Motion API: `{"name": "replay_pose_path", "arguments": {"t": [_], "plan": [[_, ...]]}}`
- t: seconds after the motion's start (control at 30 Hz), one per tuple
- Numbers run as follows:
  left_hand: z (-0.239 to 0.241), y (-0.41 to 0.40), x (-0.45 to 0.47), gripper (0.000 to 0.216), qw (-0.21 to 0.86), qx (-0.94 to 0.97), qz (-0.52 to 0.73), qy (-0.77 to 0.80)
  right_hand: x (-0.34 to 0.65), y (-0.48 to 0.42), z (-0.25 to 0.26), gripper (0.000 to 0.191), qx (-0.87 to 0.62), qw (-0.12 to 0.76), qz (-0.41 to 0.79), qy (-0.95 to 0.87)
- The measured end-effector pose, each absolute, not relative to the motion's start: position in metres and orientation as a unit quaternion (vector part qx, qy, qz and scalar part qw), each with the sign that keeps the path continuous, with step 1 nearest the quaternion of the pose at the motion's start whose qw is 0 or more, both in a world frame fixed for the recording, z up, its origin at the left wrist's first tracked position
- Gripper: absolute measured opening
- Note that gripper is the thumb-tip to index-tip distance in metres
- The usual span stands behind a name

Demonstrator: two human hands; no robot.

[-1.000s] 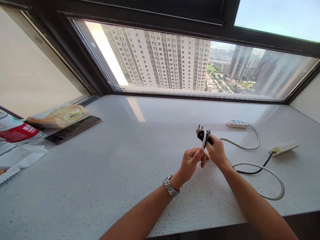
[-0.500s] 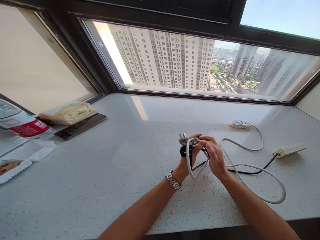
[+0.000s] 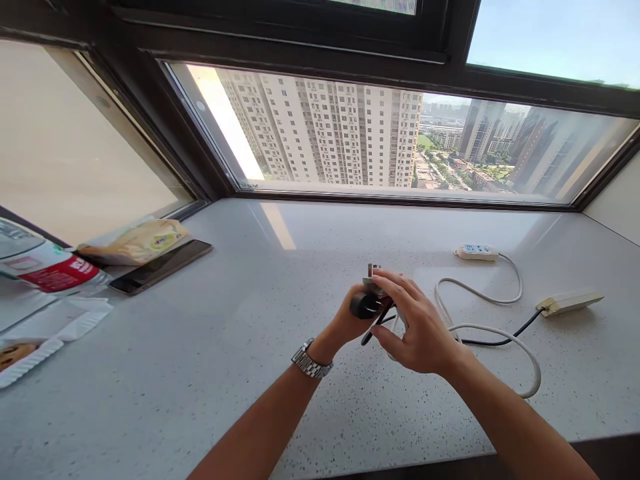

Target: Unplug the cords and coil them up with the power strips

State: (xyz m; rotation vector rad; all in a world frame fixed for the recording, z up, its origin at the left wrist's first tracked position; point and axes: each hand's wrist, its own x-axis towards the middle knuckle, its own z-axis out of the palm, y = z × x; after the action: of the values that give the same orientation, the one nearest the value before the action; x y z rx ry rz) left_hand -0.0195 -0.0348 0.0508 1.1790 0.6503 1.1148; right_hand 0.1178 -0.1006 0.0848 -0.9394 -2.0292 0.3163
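Black plug (image 3: pixel 364 303) gripped in the left hand (image 3: pixel 350 320) above a speckled sill (image 3: pixel 200 347); the right hand (image 3: pixel 417 327), fingers curled, covers its white cable (image 3: pixel 500 330).

Left hand (image 3: pixel 350 320): grips black plug (image 3: pixel 364 304) (prongs up).
Right hand (image 3: pixel 417 327): over white cord (image 3: pixel 505 333), fingers spread.
Sill (image 3: pixel 300 400): phone (image 3: pixel 160 267) at left.
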Motion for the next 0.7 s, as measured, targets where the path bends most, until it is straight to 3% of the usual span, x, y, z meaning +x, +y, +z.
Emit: {"name": "replay_pose_path", "arguments": {"t": [0.17,0.27,0.4,0.53,0.7], "plan": [[0.052,-0.044,-0.03,0.014,0.617,0.547,0.49,0.281,0.122,-0.1,0.073,0.026,-0.408,0.479,0.093,-0.771],[0.05,-0.045,-0.029,0.022,0.625,0.513,0.526,0.264,0.136,-0.091,0.067,0.015,-0.471,0.462,0.059,-0.749],[0.052,-0.046,-0.02,0.022,0.606,0.485,0.564,0.28,0.151,-0.086,0.067,0.037,-0.518,0.381,0.049,-0.764],[0.065,-0.05,-0.006,0.009,0.48,0.578,0.563,0.345,0.141,-0.094,0.078,0.065,-0.52,0.357,0.071,-0.773],[0.078,-0.047,-0.004,0.015,0.398,0.656,0.551,0.328,0.126,-0.104,0.087,0.066,-0.547,0.365,0.078,-0.749]]}}
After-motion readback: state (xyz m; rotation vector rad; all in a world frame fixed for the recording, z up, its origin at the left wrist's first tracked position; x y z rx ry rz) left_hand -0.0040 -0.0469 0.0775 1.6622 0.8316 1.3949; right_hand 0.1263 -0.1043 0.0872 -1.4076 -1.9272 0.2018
